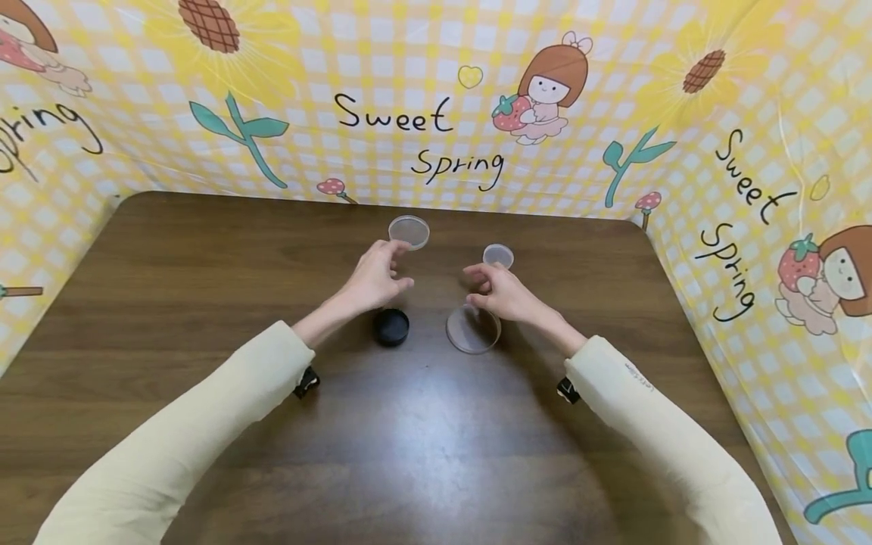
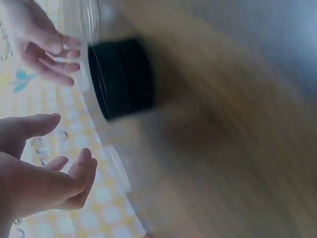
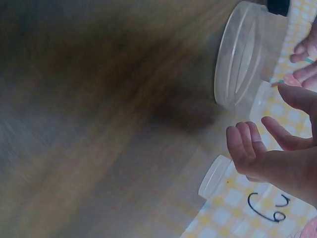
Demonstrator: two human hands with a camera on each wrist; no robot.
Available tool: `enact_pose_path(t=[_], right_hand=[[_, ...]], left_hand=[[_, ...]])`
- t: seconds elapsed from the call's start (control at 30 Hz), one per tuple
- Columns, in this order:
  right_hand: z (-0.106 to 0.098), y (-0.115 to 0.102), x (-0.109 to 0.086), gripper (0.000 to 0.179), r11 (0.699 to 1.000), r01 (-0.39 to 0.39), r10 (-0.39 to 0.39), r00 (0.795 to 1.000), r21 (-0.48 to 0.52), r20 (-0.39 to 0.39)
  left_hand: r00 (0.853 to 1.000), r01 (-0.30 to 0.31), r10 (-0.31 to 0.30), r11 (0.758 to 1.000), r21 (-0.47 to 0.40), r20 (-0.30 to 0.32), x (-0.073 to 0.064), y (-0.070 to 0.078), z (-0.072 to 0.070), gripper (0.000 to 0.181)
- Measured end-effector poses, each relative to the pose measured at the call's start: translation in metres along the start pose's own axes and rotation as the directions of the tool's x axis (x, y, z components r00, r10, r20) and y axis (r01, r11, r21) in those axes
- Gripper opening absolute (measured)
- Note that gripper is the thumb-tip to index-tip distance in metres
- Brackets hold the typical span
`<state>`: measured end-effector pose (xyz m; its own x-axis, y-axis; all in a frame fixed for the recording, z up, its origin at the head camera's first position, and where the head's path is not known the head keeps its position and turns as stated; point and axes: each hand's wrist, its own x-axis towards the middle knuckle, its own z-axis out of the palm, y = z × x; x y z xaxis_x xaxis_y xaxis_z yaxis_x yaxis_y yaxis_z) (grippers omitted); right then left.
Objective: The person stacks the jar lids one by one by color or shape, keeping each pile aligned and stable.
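Note:
My left hand [image 1: 375, 276] hovers over the table with relaxed, slightly bent fingers and nothing in it. Just behind its fingertips lies a clear round dish [image 1: 410, 229], and in front of it stands a black round container [image 1: 391, 328], seen from the side in the left wrist view [image 2: 124, 79]. Loosely bent too, the fingers of my right hand [image 1: 504, 293] hold nothing. That hand overlaps the far rim of a larger clear round dish [image 1: 470, 333] in the head view. Behind it sits a small clear round dish [image 1: 499, 255], whose low side shows in the right wrist view [image 3: 213, 178].
The brown wooden table [image 1: 225, 454] has rounded far corners. A yellow checked cloth [image 1: 381, 45] with printed flowers and figures hangs like a wall along its back and sides. Light glares off the tabletop near the middle.

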<state>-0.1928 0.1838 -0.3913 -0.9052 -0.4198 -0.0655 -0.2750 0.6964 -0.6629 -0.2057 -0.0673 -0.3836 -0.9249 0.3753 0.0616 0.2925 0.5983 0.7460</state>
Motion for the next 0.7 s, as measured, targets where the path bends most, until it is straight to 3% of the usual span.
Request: enact_pose_path(t=[0.13,0.33,0.7], right_hand=[[0.003,-0.005,0.013,0.048,1.000,-0.011,0.011,1.000,-0.011,0.004],[0.006,-0.013,0.034,0.049,0.999,-0.043,0.043,0.999,-0.003,-0.007],[0.008,-0.015,0.070,0.057,0.994,-0.085,0.090,0.994,0.065,-0.064]], left_hand=[[0.998,0.052,-0.052,0.999,-0.001,-0.018,0.006,-0.015,-0.011,0.061],[0.989,0.146,-0.145,0.985,-0.087,0.013,0.016,-0.035,-0.021,0.072],[0.989,0.146,-0.146,0.977,-0.158,0.013,0.038,-0.052,-0.025,0.079]])
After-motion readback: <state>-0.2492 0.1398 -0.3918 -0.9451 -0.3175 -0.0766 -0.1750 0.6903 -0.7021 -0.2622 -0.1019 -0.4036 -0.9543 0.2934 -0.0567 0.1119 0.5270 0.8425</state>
